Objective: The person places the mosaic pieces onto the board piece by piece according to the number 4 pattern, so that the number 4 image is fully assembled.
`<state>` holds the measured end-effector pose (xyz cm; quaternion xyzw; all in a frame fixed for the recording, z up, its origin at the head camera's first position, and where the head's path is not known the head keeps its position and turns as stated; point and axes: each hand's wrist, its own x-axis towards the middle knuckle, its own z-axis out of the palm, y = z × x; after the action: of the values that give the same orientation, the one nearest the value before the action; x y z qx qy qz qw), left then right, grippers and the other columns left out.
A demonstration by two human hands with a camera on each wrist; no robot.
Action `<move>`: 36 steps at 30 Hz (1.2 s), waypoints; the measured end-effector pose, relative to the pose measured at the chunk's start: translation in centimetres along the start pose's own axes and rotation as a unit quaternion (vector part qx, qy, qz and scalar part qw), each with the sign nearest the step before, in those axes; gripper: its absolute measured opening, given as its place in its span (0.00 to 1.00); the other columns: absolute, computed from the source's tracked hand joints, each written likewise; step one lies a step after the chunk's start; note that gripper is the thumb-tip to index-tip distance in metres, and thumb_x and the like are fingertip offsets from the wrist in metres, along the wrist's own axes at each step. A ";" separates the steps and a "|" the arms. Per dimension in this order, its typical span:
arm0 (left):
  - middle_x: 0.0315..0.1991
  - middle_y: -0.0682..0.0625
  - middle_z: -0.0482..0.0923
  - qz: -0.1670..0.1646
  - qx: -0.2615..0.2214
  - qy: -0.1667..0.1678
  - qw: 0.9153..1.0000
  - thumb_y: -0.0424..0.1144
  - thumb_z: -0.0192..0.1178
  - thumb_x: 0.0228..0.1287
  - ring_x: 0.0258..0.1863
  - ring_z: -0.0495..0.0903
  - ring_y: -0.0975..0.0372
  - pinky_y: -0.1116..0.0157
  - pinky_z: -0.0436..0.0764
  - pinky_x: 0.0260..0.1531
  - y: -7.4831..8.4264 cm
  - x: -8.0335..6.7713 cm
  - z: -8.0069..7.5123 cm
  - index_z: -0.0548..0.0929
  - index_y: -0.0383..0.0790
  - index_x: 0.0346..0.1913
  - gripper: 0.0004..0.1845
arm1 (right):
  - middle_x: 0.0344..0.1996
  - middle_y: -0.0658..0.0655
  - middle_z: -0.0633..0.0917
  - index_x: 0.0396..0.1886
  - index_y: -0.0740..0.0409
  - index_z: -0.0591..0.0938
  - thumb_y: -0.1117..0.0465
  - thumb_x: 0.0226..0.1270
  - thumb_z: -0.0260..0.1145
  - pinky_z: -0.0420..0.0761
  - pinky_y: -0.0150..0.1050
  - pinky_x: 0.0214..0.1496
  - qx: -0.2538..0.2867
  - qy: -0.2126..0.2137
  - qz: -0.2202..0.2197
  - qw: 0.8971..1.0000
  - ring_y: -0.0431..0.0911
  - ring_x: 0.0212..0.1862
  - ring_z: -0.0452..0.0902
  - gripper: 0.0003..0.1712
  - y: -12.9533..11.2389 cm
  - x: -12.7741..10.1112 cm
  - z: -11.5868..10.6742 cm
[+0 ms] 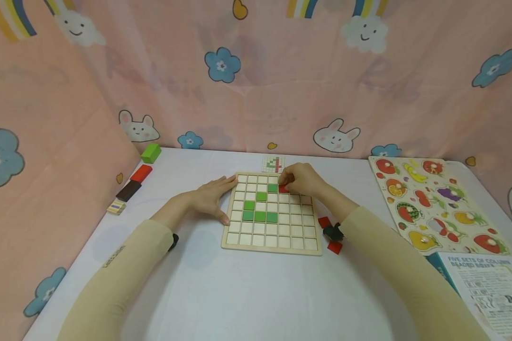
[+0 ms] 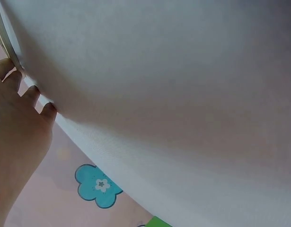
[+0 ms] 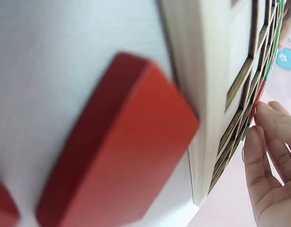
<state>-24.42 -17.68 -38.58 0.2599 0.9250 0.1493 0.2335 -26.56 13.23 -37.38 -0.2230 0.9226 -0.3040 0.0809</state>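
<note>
We are midway through filling the wooden grid board (image 1: 271, 244) with coloured tiles: six green tiles (image 1: 260, 216) already sit in their cells, and our right hand (image 1: 300, 180) pinches a red tile (image 1: 283, 189) with curled fingertips, lowering it into the cell just right of the top green one. Our left hand (image 1: 211, 199) lies flat, fingers straight, steadying the board's left edge. Next, we judge, the tile needs squaring and pressing flush, checked against the pattern card (image 1: 273, 164).
</note>
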 end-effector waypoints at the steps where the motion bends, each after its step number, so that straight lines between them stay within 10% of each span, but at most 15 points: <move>1: 0.83 0.54 0.31 0.000 0.000 0.000 1.000 0.63 0.76 0.41 0.82 0.34 0.49 0.43 0.42 0.80 0.0 0.0 0.0 0.42 0.46 0.80 0.70 | 0.37 0.56 0.90 0.38 0.57 0.87 0.70 0.60 0.69 0.84 0.43 0.50 -0.004 -0.004 0.001 1.000 0.48 0.43 0.84 0.08 0.0 0.0 -0.1; 12: 0.83 0.54 0.32 -0.001 0.005 0.003 1.000 0.63 0.76 0.41 0.82 0.35 0.49 0.42 0.43 0.80 0.0 0.0 0.0 0.42 0.46 0.80 0.70 | 0.33 0.56 0.86 0.35 0.58 0.86 0.69 0.60 0.67 0.81 0.40 0.44 -0.021 -0.029 0.000 0.999 0.48 0.39 0.79 0.05 3.1 -1.6 -3.8; 23: 0.83 0.53 0.32 0.006 0.003 0.005 1.000 0.61 0.76 0.42 0.82 0.35 0.49 0.44 0.42 0.80 0.1 -0.1 0.0 0.43 0.45 0.80 0.69 | 0.38 0.59 0.85 0.41 0.60 0.85 0.67 0.58 0.70 0.80 0.35 0.40 -0.003 -0.178 0.075 0.981 0.47 0.40 0.78 0.10 6.8 -3.9 -7.0; 36: 0.83 0.52 0.32 0.005 0.000 0.004 1.000 0.61 0.76 0.42 0.82 0.35 0.48 0.42 0.42 0.80 0.3 -0.3 0.0 0.43 0.44 0.80 0.69 | 0.29 0.55 0.82 0.35 0.59 0.84 0.63 0.53 0.77 0.77 0.35 0.37 -0.021 -0.193 0.106 0.975 0.46 0.35 0.74 0.11 7.1 -4.6 -6.9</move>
<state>-24.12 -17.57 -38.32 0.2639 0.9247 0.1514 0.2288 -27.03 24.04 -36.05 -0.1798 0.9142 -0.2259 0.2845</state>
